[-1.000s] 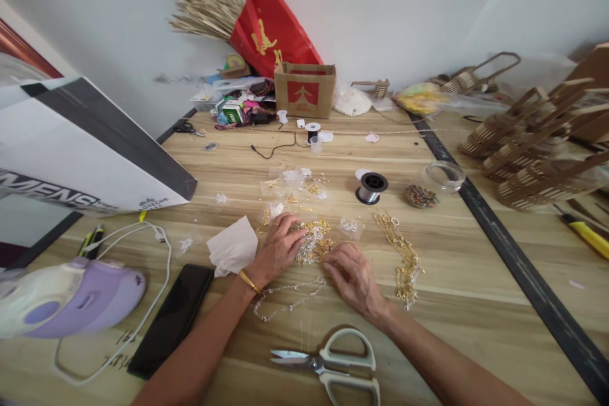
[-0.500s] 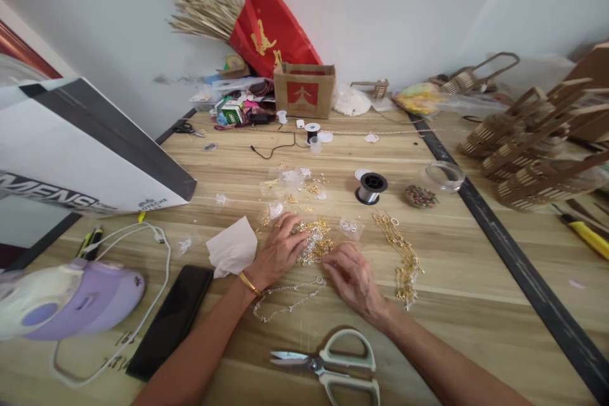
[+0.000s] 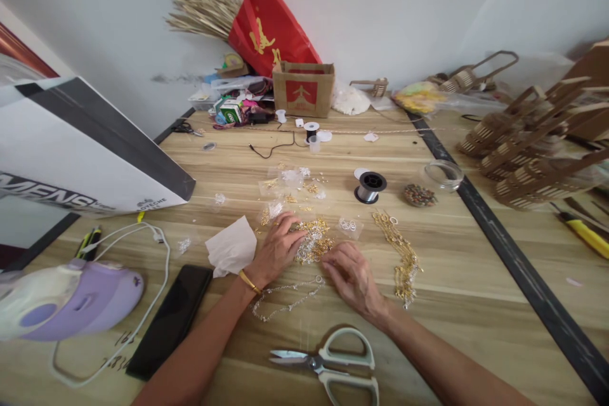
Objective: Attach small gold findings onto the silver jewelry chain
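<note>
A pile of small gold and silver beads and charms lies on the wooden table between my hands. At its left edge rests my left hand, fingers loosely bent and a little apart, with nothing visible in them. My right hand is at the pile's lower right edge, its fingertips pinched together; whatever is between them is too small to make out. Just below the hands lies a silver beaded chain in a loop. Several gold chains are bunched to the right of my right hand.
Nearest me are white-handled scissors. A black phone and a white tissue lie left of my left arm. Beyond the pile stand a wire spool and a bowl of dark beads. Woven baskets crowd the right side.
The whole view has shifted very slightly. Both hands stay at the pile in nearly the same pose, and nothing is visibly picked up or let go.
</note>
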Tool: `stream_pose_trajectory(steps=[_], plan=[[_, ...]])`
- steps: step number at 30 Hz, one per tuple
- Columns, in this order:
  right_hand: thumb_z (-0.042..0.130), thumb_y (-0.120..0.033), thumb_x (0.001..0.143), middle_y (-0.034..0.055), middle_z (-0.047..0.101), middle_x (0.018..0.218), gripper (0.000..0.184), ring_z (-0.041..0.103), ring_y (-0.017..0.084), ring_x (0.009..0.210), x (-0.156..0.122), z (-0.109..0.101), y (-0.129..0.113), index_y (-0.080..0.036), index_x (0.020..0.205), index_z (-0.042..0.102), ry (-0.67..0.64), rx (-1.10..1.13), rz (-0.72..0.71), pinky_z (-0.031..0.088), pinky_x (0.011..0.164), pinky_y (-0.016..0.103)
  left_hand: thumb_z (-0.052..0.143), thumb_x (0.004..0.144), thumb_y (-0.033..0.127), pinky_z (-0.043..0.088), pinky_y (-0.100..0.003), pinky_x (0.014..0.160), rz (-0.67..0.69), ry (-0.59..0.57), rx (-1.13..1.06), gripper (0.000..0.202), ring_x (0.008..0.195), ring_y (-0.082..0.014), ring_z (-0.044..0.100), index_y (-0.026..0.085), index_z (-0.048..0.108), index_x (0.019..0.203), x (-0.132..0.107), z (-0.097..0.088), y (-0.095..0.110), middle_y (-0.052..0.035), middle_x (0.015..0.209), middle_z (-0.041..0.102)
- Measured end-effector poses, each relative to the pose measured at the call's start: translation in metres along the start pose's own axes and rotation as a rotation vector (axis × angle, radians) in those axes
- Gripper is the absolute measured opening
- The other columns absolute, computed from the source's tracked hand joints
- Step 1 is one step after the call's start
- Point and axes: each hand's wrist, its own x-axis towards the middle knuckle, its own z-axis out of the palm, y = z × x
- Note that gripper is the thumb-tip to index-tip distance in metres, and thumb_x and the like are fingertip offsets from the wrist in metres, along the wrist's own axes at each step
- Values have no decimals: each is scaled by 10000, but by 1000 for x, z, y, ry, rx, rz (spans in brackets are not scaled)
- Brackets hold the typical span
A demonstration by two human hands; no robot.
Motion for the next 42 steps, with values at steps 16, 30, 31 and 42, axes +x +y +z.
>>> stream_pose_trajectory(steps=[16,30,31,42], plan=[[512,-157,901,41,622,795,96,553,180,763,0,-1,-1,-194,878,597,-2,-20,-23,438,733,347,528,898,184,424,-373,866,-31,-151,77,193,888,-202,505,168,679,779,31,-2,10,-44,808,622],[491,-176,912,46,619,792,115,557,189,761,0,-1,-2,-201,876,598,12,-34,-26,445,730,354,518,894,175,404,-396,876,38,-156,70,205,902,-215,504,176,682,771,35,5,6,-47,801,621],[492,-176,912,46,620,793,116,559,189,765,0,-1,-2,-201,878,599,10,-31,-27,447,735,356,512,896,172,402,-394,879,46,-158,72,210,900,-213,504,176,678,769,35,5,5,-46,801,618],[503,-166,910,45,620,793,99,553,184,768,-1,0,-1,-192,874,592,-3,-23,-22,441,741,359,504,886,145,394,-378,867,73,-210,162,215,867,-215,496,166,630,713,39,7,7,-48,764,610]])
